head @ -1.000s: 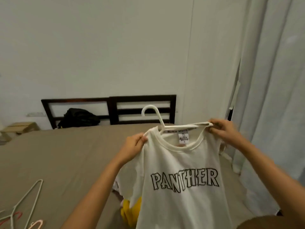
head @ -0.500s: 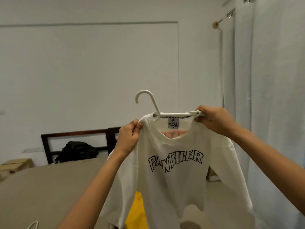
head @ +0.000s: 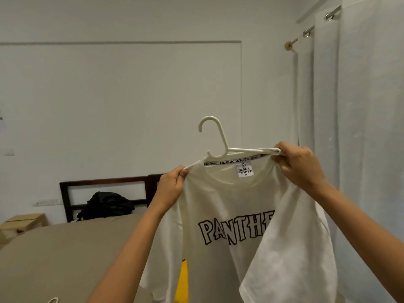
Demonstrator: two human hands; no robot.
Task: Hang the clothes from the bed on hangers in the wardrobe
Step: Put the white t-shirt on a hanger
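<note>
1. The white T-shirt (head: pixel 229 215) printed "PANTHE…" is held up in the air in front of the bed's right side. Its neck sits on a white hanger (head: pixel 222 136) whose hook points up and left.
2. The left hand (head: pixel 170 189) pinches the shirt's left shoulder, fingers curled tight on the cloth.
3. The right hand (head: pixel 299 165) has its fingers closed round the right shoulder and the hanger's arm end.
4. A yellow garment (head: pixel 182 283) shows below the shirt.
5. On the bed (head: pixel 65 259), a black bag (head: pixel 107 204) lies against the dark headboard (head: pixel 105 182).

The person's arms were bare along their whole visible length, down to the uncovered left hand (head: pixel 172 187) and right hand (head: pixel 300 166).
</note>
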